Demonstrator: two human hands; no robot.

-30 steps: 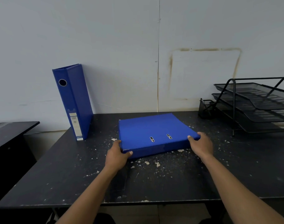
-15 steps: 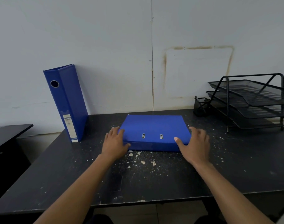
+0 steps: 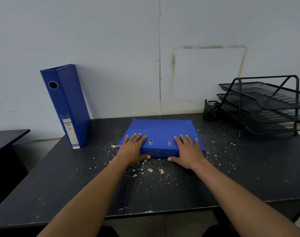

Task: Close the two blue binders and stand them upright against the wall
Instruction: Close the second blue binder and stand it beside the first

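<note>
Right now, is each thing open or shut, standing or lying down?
Upright blue binder: shut, standing, leaning against the wall.
Flat blue binder: shut, lying on the table.
Left hand: open, pressing on the flat binder.
Right hand: same.
Black mesh tray rack: looks empty.

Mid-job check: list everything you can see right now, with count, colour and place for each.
standing binder: 1, blue, far left of the desk, upright and leaning on the wall, spine with a round hole and a white label toward the camera
flat binder: 1, blue, closed, lying flat at the middle of the desk
desk: 1, black, flecked with pale flakes, against the wall
letter tray rack: 1, black mesh, three tiers, far right of the desk
mesh holder: 1, black, just left of the rack by the wall
side table: 1, black, left edge of view
wall: 1, pale grey, with a brown rectangular stain
left hand: 1, flat on the near left of the flat binder
right hand: 1, flat on its near right
</note>
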